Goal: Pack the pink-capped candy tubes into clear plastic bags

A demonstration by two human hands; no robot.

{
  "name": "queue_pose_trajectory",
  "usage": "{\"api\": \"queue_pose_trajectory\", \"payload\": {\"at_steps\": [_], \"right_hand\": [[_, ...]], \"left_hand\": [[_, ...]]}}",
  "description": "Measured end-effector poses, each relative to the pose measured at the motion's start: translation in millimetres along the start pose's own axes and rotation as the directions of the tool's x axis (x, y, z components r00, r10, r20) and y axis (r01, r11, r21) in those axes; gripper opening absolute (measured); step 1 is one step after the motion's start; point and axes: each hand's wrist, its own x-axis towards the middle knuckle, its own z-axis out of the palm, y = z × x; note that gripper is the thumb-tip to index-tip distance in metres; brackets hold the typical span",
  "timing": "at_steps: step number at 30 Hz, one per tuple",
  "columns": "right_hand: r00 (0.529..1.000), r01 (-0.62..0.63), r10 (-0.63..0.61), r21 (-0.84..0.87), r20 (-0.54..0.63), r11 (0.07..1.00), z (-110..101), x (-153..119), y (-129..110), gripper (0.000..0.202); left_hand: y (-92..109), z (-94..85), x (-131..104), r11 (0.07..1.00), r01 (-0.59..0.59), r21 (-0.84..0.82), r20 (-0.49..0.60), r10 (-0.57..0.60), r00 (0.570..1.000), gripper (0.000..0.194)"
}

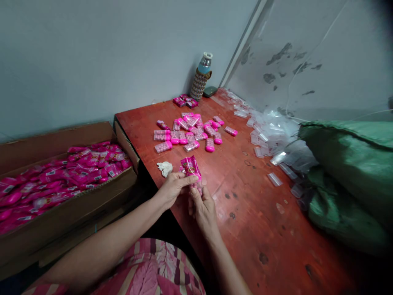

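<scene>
My left hand [176, 186] pinches a shiny pink printed wrapper [192, 164] just above the table's near left edge. Lower down, my right hand [204, 207] grips a small clear candy container [197, 187] filled with pink balls. The container's upper end meets the wrapper; how far it sits inside I cannot tell. A crumpled white piece [165, 168] lies beside my left hand. Beyond both hands is a loose group of filled candy containers [190, 135] with pink caps, most lying on their sides.
On the left stands a cardboard box [89, 200] of pink wrapped packs [92, 164]. Clear plastic tubes [267, 131] spread along the right of the red table [245, 237], beside a green sack [346, 184]. A bottle in a knitted cover [199, 84] and small pink boxes [186, 100] stand at the back.
</scene>
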Motion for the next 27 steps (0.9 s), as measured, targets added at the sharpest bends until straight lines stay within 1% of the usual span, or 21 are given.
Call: {"api": "queue_pose_trajectory", "payload": {"at_steps": [3, 5, 7, 9, 11, 12, 15, 16, 17, 18, 20, 22, 23, 25, 27], "right_hand": [[0.998, 0.031, -0.037, -0.112, -0.053, 0.993, -0.6, -0.2, 1.5, 0.024], [0.998, 0.032, -0.037, -0.108, -0.049, 0.994, -1.1, -0.6, 0.5, 0.024], [1.0, 0.0, 0.0, 0.007, 0.012, 1.0, -1.6, -1.1, -1.3, 0.025], [0.993, -0.073, 0.056, 0.167, 0.103, 0.983, -1.9, -1.3, -2.3, 0.027], [0.985, -0.12, 0.085, 0.246, 0.149, 0.962, -1.9, -1.3, -1.8, 0.029], [0.988, -0.11, 0.08, 0.234, 0.136, 0.966, -1.7, -1.3, -1.1, 0.029], [1.0, -0.008, 0.007, 0.061, 0.018, 0.998, -1.0, -1.2, 1.2, 0.026], [1.0, 0.014, -0.014, 0.008, -0.016, 1.0, -0.9, -1.2, 1.5, 0.025], [0.999, 0.02, -0.02, -0.011, -0.031, 1.0, -0.8, -1.2, 1.6, 0.025], [1.0, 0.008, -0.008, 0.014, -0.018, 1.0, -0.8, -1.2, 1.3, 0.025], [0.996, -0.059, 0.049, 0.163, 0.069, 0.985, -0.9, -1.1, 0.2, 0.028], [0.983, -0.137, 0.09, 0.309, 0.16, 0.941, -0.8, -1.0, -1.1, 0.03], [0.979, -0.156, 0.098, 0.341, 0.181, 0.927, -0.6, -0.9, -1.6, 0.03], [0.982, -0.141, 0.089, 0.327, 0.167, 0.934, 0.2, -1.0, -1.4, 0.029], [0.991, -0.088, 0.058, 0.256, 0.123, 0.963, 1.4, -1.6, 0.1, 0.028]], "left_hand": [[-3.3, 0.7, 0.9, 0.998, -0.026, -0.052, -0.039, 0.024, 0.999, 0.019], [-4.7, 0.6, 0.1, 0.997, -0.017, -0.078, -0.033, 0.014, 0.999, 0.02], [-3.8, -0.3, -1.6, 0.997, 0.024, -0.068, 0.018, -0.023, 1.0, 0.022], [-0.8, -1.7, -3.4, 0.997, 0.068, -0.042, 0.083, -0.064, 0.994, 0.023], [2.8, -2.9, -4.3, 0.996, 0.087, -0.01, 0.116, -0.086, 0.99, 0.023], [4.2, -3.1, -4.3, 0.997, 0.079, 0.008, 0.115, -0.079, 0.99, 0.022], [5.0, -2.5, -4.0, 0.998, 0.015, 0.067, 0.074, -0.02, 0.997, 0.02], [4.3, -1.9, -4.1, 0.997, -0.008, 0.082, 0.053, 0.004, 0.999, 0.02], [3.2, -1.3, -4.6, 0.995, -0.02, 0.093, 0.036, 0.017, 0.999, 0.02], [2.1, -0.6, -5.4, 0.995, -0.02, 0.101, 0.022, 0.018, 1.0, 0.022], [0.1, 0.6, -7.9, 0.995, -0.004, 0.101, 0.013, 0.003, 1.0, 0.024], [-1.0, 1.9, -10.6, 0.998, 0.0, 0.058, 0.026, -0.001, 1.0, 0.025], [-1.2, 2.7, -11.7, 1.0, -0.007, 0.025, 0.031, 0.007, 0.999, 0.026], [-1.4, 4.3, -12.6, 0.999, -0.025, -0.04, 0.028, 0.026, 0.999, 0.027], [-2.0, 5.6, -12.1, 0.998, -0.025, -0.064, 0.01, 0.026, 1.0, 0.027]]}}
